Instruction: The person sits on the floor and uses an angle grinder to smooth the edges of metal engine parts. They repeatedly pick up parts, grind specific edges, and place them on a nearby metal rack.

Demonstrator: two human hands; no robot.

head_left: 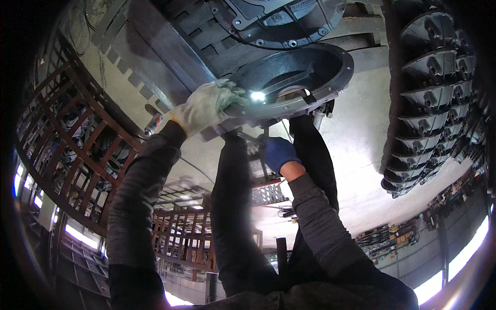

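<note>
A round, bowl-shaped metal housing [315, 62] with a bolt-holed flange is held up in front of me, its hollow side showing. My left hand [209, 106], in a pale work glove, closes over the near left edge of this housing. Below the rim, my right hand [281, 154] in a blue glove is curled into a grip. A dark bar reaches its fingers, but what the hand holds is mostly hidden. A bright spot of light shines on the rim beside the left glove.
Another ribbed casting [289, 20] lies beyond, near a long steel beam [165, 46]. Stacked grey castings [431, 98] stand at the right. Rust-brown metal cages [77, 139] line the left. A spray can [153, 124] is on the floor near my left forearm.
</note>
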